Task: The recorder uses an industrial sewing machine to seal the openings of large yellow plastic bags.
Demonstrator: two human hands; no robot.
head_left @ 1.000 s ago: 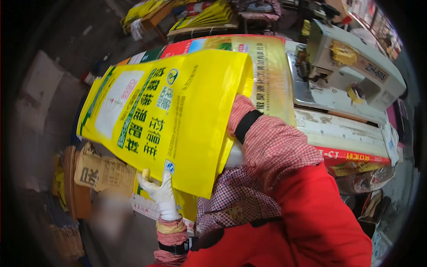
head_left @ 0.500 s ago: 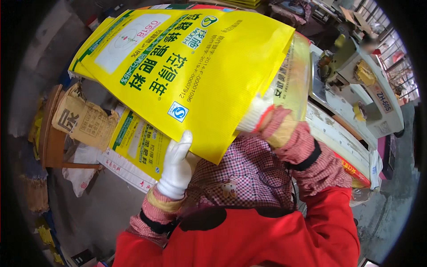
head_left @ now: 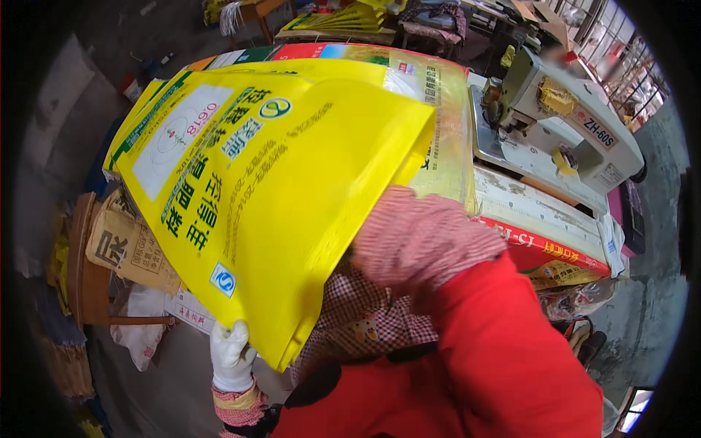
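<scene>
A large yellow woven sack [head_left: 285, 197] with green and black print spreads across the middle, tilted toward me. My left hand [head_left: 232, 352], in a white glove, is closed on its lower left edge, thumb over the front. My right forearm [head_left: 434, 237], in a checked red-and-white sleeve cover, reaches to the sack's right edge. Beyond the cuff the right hand is hidden by the sack, so its fingers do not show. Underneath lies a pile of printed sacks [head_left: 449, 139].
To the right stands a pale sewing machine [head_left: 544, 102] on a white bench [head_left: 537, 204]. A red printed sack [head_left: 540, 255] hangs at the bench's near side. At left are a wooden stool [head_left: 91, 263] and a folded brown sack [head_left: 131, 244]. More yellow sacks [head_left: 339, 22] lie at the back.
The yellow sack's near end has moved left and toward me, with my left hand on it. My right arm has swung inward, and its white glove has gone out of sight behind the sack.
</scene>
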